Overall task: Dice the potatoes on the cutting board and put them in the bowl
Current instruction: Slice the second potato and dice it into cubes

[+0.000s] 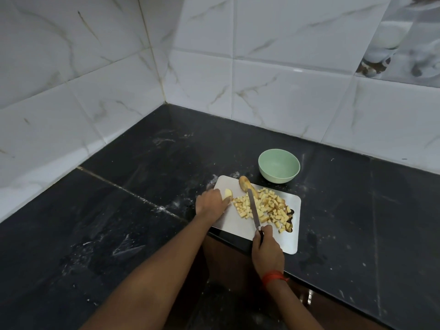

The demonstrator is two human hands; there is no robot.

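One cutting board (273, 239) has one cube pile (269, 206) and one uncut potato (246, 183). The left hand (212, 202) holds one potato piece (228, 193). The right hand (267, 248) grips one knife (253, 208). One bowl (279, 177) sits near.

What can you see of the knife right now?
The knife is slim, with a narrow, straight metal blade and a dark handle mostly hidden in the right hand, which grips it. The blade points away from the person, over the diced potato on the cutting board, tip near an uncut potato piece.
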